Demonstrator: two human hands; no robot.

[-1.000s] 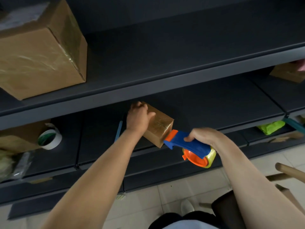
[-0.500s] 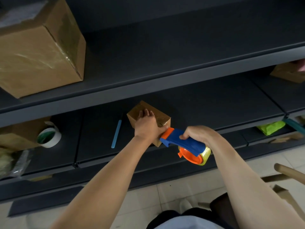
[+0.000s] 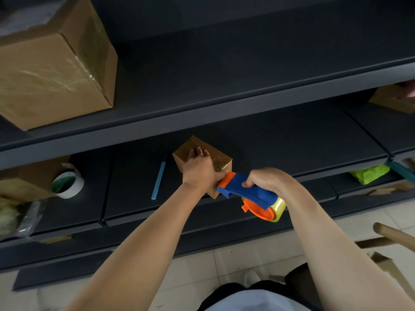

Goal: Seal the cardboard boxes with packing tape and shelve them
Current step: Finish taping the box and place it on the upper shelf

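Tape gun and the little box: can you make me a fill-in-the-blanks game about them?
1. The right hand grips the tape gun by its ____ handle.
2. The left hand rests on ____ of the small box.
3. The big box sits on the shelf ____ the small box.
4. The tape roll lies to the ____ of the small box.
Missing words: blue; top; above; left.
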